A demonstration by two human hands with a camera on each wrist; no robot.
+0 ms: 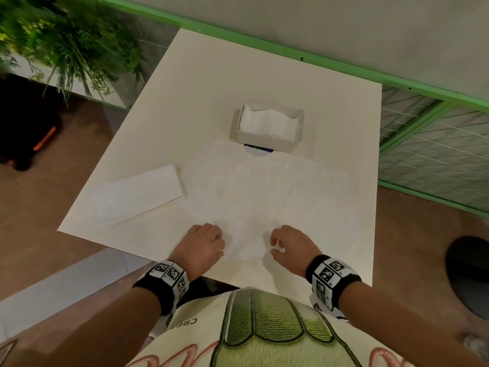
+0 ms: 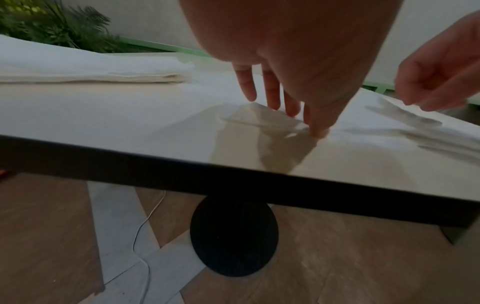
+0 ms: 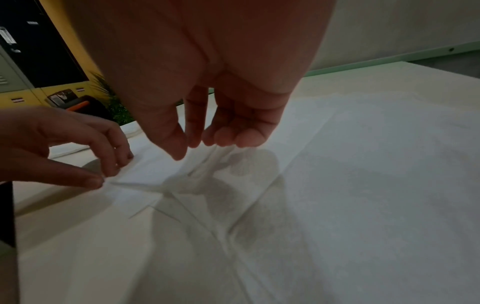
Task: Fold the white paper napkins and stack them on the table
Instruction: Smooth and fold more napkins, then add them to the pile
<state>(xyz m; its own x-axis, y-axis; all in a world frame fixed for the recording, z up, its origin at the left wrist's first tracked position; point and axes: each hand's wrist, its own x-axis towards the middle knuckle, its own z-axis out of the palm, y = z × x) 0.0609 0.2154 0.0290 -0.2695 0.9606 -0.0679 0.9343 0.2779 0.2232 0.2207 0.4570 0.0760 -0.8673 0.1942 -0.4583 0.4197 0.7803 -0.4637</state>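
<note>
A thin white napkin [image 1: 264, 192] lies unfolded across the middle of the table [image 1: 211, 83]. Its near edge sits between my hands. My left hand [image 1: 221, 246] pinches the napkin's near left corner [image 3: 124, 174] between thumb and fingers. My right hand [image 1: 274, 246] has curled fingers [image 3: 221, 139] at the near right edge, where the sheet [image 3: 207, 162] lifts up to the fingertips. A stack of folded napkins [image 1: 140, 193] lies on the table's left side. Farther back a white holder box [image 1: 267, 125] contains more napkins.
The table's near edge [image 2: 233, 179] is just under my wrists, with its black round base [image 2: 233, 236] on the floor below. A leafy plant [image 1: 66, 41] stands at the far left. A green railing [image 1: 397, 83] runs behind the table.
</note>
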